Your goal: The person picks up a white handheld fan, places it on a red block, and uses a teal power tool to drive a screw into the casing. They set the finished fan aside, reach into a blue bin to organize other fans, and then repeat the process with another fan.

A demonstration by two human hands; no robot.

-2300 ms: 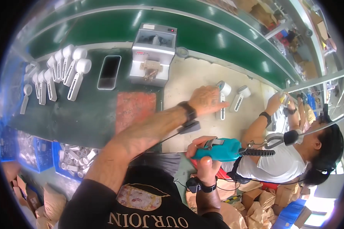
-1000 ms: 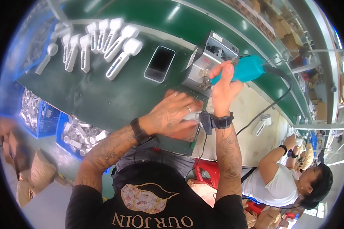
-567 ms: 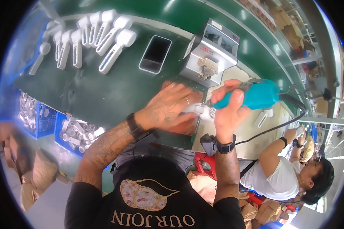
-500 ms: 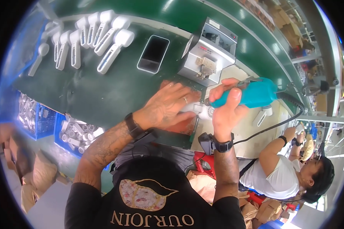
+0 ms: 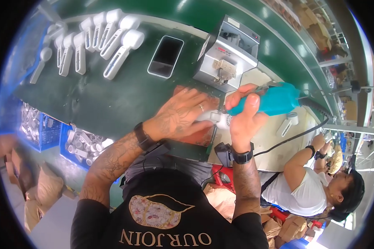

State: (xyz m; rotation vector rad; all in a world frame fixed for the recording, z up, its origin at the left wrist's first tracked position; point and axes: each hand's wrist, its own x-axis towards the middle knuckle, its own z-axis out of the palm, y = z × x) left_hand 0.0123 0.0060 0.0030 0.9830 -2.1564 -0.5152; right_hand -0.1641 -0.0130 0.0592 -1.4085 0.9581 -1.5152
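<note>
My left hand (image 5: 183, 114) presses a white plastic part with a round slotted head (image 5: 223, 120) onto a reddish-brown pad (image 5: 201, 137) on the table. Its fingers are bent over the part and hide most of it. In my right hand (image 5: 247, 120) is a teal electric screwdriver (image 5: 268, 101), held sideways with fingers wrapped round its front. The tool's tip is close to the white part, but I cannot tell whether they touch. A dark cable (image 5: 295, 139) trails from the screwdriver's back end.
A grey metal machine (image 5: 226, 58) stands beyond my hands, with a phone (image 5: 166, 57) to its left. Several white long-handled pieces (image 5: 124, 54) lie at the far left. Blue crates (image 5: 64, 143) of white parts sit below the table's edge. A co-worker (image 5: 303, 186) is at right.
The screwdriver's back end has shifted slightly up and left. Both hands keep nearly the same place, and the view has moved a little.
</note>
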